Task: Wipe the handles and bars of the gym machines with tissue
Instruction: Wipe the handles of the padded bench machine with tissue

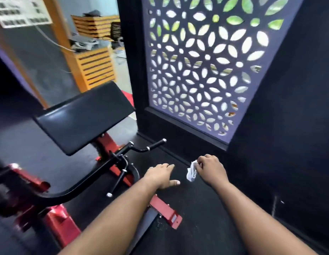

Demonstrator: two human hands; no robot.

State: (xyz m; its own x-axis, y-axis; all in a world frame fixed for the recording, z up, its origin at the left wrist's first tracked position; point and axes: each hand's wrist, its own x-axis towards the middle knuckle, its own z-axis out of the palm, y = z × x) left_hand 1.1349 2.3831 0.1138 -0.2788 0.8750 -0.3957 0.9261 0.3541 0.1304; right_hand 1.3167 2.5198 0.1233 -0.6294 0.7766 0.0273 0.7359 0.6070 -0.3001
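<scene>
A red-framed curl machine with a black arm pad (82,116) stands at the left. Its black curved handle bar (141,149) ends in a dark grip (157,143) pointing right. A thick black lever arm (71,188) sweeps low toward me. My left hand (162,174) hovers palm down, fingers spread, holding nothing, just below and right of the handle bar. My right hand (210,169) is closed on a crumpled white tissue (191,172), right of the left hand and apart from the machine.
A red foot of the frame (165,211) lies on the dark floor beneath my left forearm. A black wall with a cut-out floral screen (202,67) rises close ahead. A doorway at the upper left shows stacked orange step platforms (96,69).
</scene>
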